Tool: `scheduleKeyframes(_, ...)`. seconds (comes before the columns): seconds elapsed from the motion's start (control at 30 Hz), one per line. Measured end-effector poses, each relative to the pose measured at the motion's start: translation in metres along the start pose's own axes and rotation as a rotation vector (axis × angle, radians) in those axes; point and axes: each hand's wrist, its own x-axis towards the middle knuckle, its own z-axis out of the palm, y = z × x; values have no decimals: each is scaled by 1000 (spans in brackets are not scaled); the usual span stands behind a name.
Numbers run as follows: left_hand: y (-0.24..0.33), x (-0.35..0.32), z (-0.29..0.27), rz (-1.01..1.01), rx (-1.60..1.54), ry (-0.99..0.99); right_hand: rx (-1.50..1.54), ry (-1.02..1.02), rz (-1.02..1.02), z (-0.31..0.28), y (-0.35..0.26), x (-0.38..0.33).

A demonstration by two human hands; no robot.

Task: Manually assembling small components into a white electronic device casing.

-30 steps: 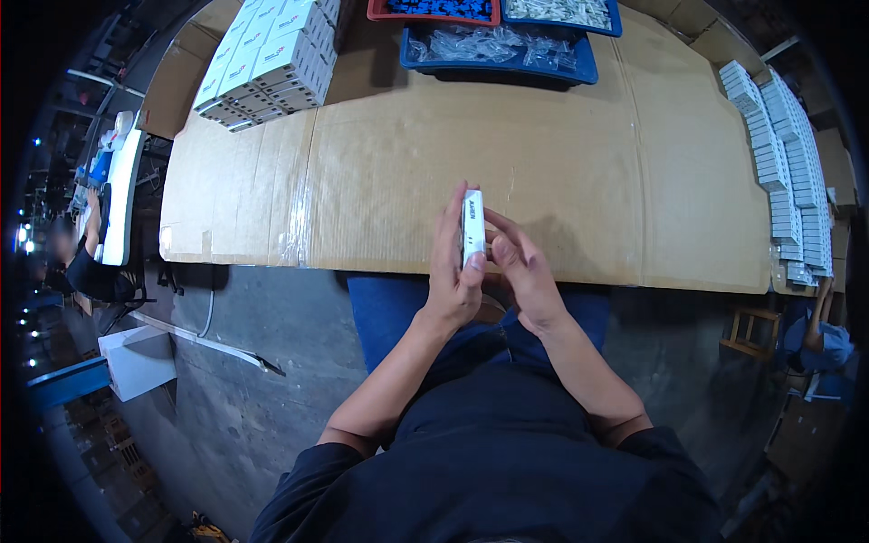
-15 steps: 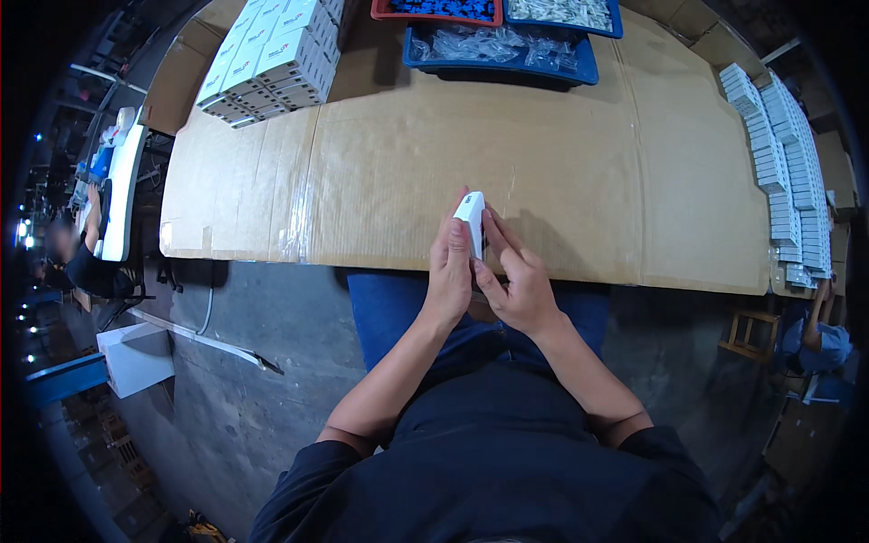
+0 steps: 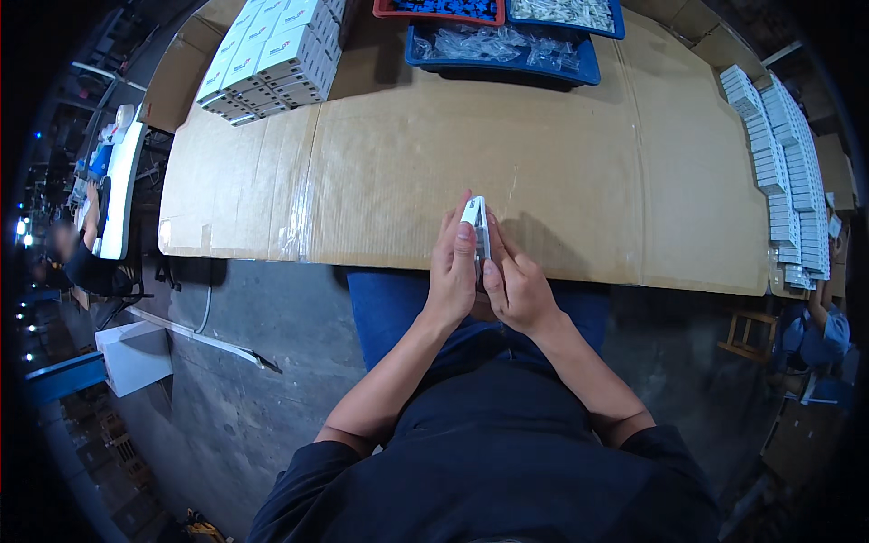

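Note:
Close to the near edge of the cardboard-covered table, a small, slim white box is held upright between my two hands. My left hand grips its left side, the thumb lying along the face towards me. On the other side, my right hand is closed against it, its thumb pressed near the lower end. A greyish strip shows along the box's right side; whether this is a gap or a shaded face I cannot tell. Fingers cover much of the box.
White printed boxes are stacked at the far left. Beyond the table's middle stand a blue tray of clear plastic bags, a red tray of blue pieces and a blue tray of whitish pieces. Rows of white boxes line the right edge.
The box has turned slightly in my hands, so its greyish right side shows more. My right thumb has moved up a little along it.

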Motion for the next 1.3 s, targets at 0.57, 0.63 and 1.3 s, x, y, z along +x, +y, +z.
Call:
scheduleKeyframes(0.57,8,5,1,392,253,6,1003,112,726,-5,-26,28)
scheduleKeyframes(0.63,5,6,1,403,280,51,1069,208,737,6,-32,27)
scheduleKeyframes(1.3,-10,13,-2,523,373,136,807,260,650,20,-33,13)
